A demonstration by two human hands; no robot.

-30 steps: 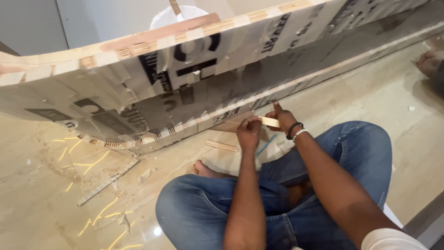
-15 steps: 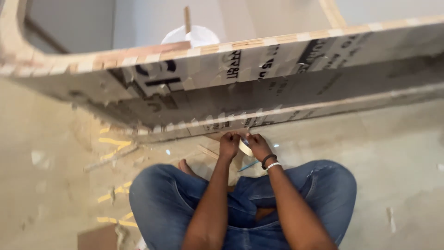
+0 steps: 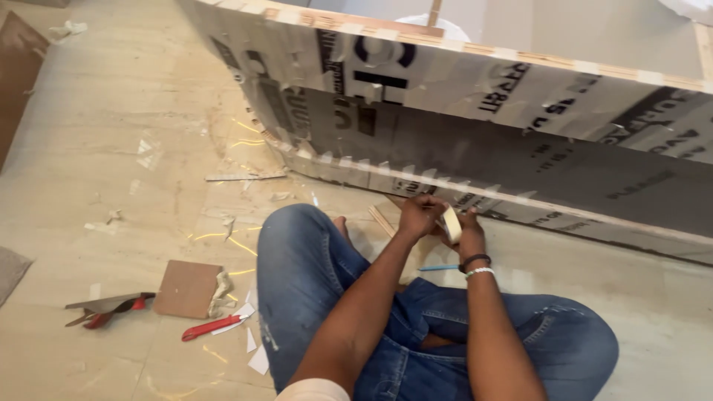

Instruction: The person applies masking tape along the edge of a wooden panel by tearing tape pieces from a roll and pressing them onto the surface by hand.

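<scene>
Marble floor point(image 3: 111, 148) — tape roll point(image 3: 451, 223) pinched between left hand point(image 3: 417, 215) and right hand point(image 3: 469, 226), both gripping it — beside plywood panel point(image 3: 520, 171).

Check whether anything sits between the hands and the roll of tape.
Nothing visible does. The left hand and right hand both grip the cream roll of masking tape directly, close to the printed plywood panel's lower edge.

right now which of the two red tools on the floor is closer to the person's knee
The red utility knife, lying by the white paper scraps just left of the jeans. The other red-handled tool lies farther left, beyond the brown square board.
</scene>
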